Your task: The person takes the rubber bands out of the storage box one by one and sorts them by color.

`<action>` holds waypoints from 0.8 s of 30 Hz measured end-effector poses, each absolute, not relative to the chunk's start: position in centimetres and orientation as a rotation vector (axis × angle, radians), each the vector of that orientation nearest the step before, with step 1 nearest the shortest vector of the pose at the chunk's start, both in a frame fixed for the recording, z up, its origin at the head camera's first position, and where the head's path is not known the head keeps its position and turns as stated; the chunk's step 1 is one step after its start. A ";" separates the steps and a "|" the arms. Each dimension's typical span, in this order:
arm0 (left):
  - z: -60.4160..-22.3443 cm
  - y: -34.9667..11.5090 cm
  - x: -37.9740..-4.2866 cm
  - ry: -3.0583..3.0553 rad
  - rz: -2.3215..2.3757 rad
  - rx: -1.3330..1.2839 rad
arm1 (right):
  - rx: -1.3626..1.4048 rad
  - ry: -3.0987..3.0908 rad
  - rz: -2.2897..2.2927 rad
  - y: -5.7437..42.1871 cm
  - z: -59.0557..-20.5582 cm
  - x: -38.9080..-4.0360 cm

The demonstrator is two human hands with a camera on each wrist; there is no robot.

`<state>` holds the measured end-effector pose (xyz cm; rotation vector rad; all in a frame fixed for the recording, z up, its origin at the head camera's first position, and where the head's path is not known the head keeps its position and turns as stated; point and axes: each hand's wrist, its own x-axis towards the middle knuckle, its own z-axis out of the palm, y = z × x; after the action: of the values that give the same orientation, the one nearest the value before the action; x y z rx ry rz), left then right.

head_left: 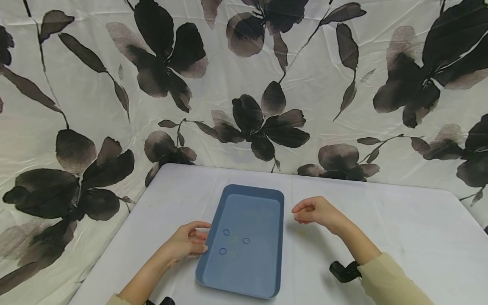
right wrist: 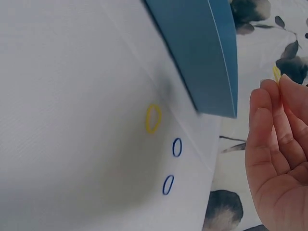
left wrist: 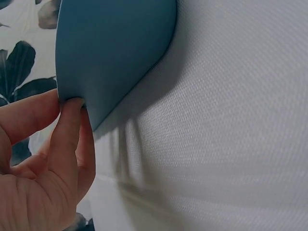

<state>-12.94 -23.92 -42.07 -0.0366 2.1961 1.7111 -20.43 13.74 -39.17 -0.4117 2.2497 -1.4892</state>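
A blue tray [head_left: 263, 271] lies on the table, with several thin rings that look like rubber bands in it, among them a dark blue one [head_left: 246, 240] and a yellow one [head_left: 233, 239]. My left hand [head_left: 187, 240] pinches the tray's left rim between thumb and fingers. Off the tray's right side, my right hand [head_left: 318, 212] is raised above the table. Its thumb and index finger pinch a yellow rubber band [right wrist: 276, 73], mostly hidden by the fingertips. Below on the table lie another yellow band [right wrist: 153, 118] and two dark blue bands [right wrist: 177, 147].
The white-covered table [head_left: 411, 237] extends to both sides of the tray. Behind it hangs a pale cloth [head_left: 213, 84] with dark flowers. A black device [head_left: 345, 272] is at the right wrist, and part of another [head_left: 167, 301] shows near the left wrist.
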 end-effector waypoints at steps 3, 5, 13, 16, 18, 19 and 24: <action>-42.1 -24.0 -12.9 2.196 1.708 -0.046 | -0.408 2.258 -1.477 14.3 -39.3 -20.3; -42.1 -24.1 -12.9 2.193 1.709 -0.049 | -0.404 2.260 -1.472 14.7 -39.6 -20.1; -42.1 -24.1 -13.0 2.193 1.708 -0.065 | -0.362 2.271 -1.475 16.2 -40.7 -19.6; -42.0 -24.1 -13.1 2.200 1.706 -0.053 | -0.332 2.274 -1.482 16.6 -41.3 -19.6; -42.0 -24.1 -13.1 2.195 1.711 -0.039 | -0.307 2.278 -1.484 16.9 -41.6 -19.6; -42.0 -24.1 -13.1 2.190 1.715 -0.029 | -0.292 2.282 -1.483 17.0 -41.9 -19.6; -42.1 -24.0 -13.1 2.174 1.721 -0.028 | -0.223 2.298 -1.465 17.5 -42.7 -19.2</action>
<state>-13.10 -24.00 -42.07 -0.0277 2.1739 1.7206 -19.23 17.47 -42.65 -0.2229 2.2977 -1.4654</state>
